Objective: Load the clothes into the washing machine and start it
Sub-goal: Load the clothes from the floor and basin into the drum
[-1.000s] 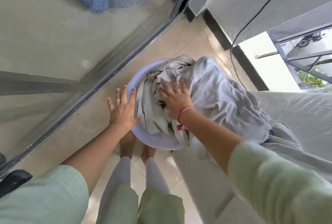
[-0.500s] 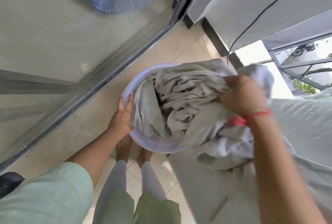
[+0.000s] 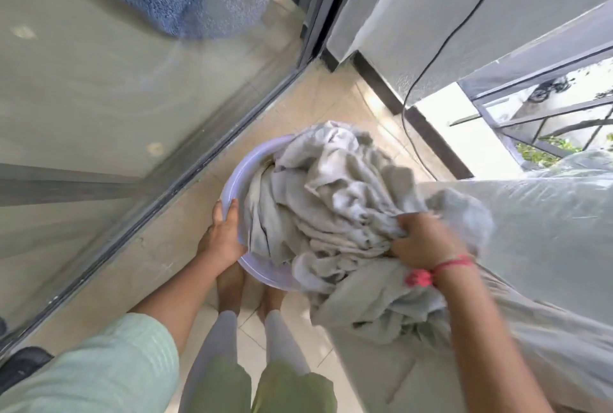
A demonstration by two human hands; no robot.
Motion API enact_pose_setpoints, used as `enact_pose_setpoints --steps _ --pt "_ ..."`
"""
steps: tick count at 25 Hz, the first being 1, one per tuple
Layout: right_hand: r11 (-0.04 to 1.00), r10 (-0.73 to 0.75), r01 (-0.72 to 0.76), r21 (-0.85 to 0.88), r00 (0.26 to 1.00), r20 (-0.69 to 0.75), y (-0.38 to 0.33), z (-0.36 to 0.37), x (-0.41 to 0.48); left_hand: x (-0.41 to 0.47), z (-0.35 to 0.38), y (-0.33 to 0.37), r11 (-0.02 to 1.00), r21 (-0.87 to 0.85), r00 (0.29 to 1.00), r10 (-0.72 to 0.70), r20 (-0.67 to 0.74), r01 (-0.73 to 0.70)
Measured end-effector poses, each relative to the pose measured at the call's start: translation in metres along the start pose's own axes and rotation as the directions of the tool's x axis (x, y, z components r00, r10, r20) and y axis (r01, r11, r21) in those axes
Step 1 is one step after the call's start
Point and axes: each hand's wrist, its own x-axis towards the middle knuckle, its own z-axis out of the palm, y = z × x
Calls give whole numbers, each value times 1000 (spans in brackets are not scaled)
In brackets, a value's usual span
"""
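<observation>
A pale lilac plastic tub (image 3: 238, 177) stands on the tiled floor by my feet, heaped with crumpled grey-white clothes (image 3: 325, 200). My left hand (image 3: 223, 233) grips the tub's near-left rim, thumb over the edge. My right hand (image 3: 424, 240) clutches a bunch of the grey cloth at the tub's right side, and cloth hangs down below the wrist. The washing machine (image 3: 547, 246), wrapped in clear plastic sheet, sits at the right; its opening is not in view.
A glass sliding door (image 3: 132, 114) runs along the left, its metal track (image 3: 185, 180) close to the tub. A black cable (image 3: 428, 74) hangs down the white wall at the back right. A window grille (image 3: 544, 114) is beyond the machine.
My right hand went from resting on the pile to gripping cloth and pulling it up and right, now lower by the tub's edge. My left hand moved from flat beside the tub to gripping its rim.
</observation>
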Motion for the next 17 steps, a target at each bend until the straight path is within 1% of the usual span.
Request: enact_pose_setpoints --steps 2,3,4,5,6,7,8,9,10,11,12,13,15,17 --pt "988 -144 142 -63 989 -29 -17 31 1 -10 -6 4 1000 -7 1000 6 -16 -6" --pt "976 -215 212 -51 975 -57 -25 37 -7 -18 -13 8 1000 -14 999 10 -32 -11" --pt "966 -259 258 -31 961 -92 -29 39 -16 -26 -21 12 1000 -18 998 19 -53 -20" --pt "963 -270 268 -36 953 -135 -27 35 -28 -34 -32 16 999 -20 997 35 -68 -37" --pt "970 -242 232 -77 953 -181 -17 27 -40 -44 -43 21 998 -19 995 61 -78 -63" --pt "980 -175 151 -130 963 -203 -1 19 -52 -54 -55 29 994 -24 991 105 -87 -107" --pt "983 -64 29 -179 979 -196 17 7 -66 -67 -69 37 986 -18 982 163 -93 -166" --pt "970 72 -104 -219 986 -149 35 -5 -81 -79 -82 46 979 -5 974 204 -97 -205" --pt "947 189 -204 -248 978 -87 51 -13 -93 -91 -94 56 976 18 970 219 -103 -218" --pt "932 256 -255 -259 966 -30 63 -19 -109 -106 -104 68 971 45 966 238 -105 -235" --pt "928 273 -257 -270 962 23 68 -22 -125 -123 -112 80 962 65 958 269 -99 -264" --pt "925 262 -239 -296 964 43 68 -26 -142 -142 -118 95 946 82 944 320 -81 -314" --pt "897 152 -129 -423 988 21 58 -30 -171 -173 -125 123 888 136 896 444 -4 -439" --pt "877 20 -59 -478 996 -86 52 -54 -202 -201 -131 151 794 197 817 569 96 -576"
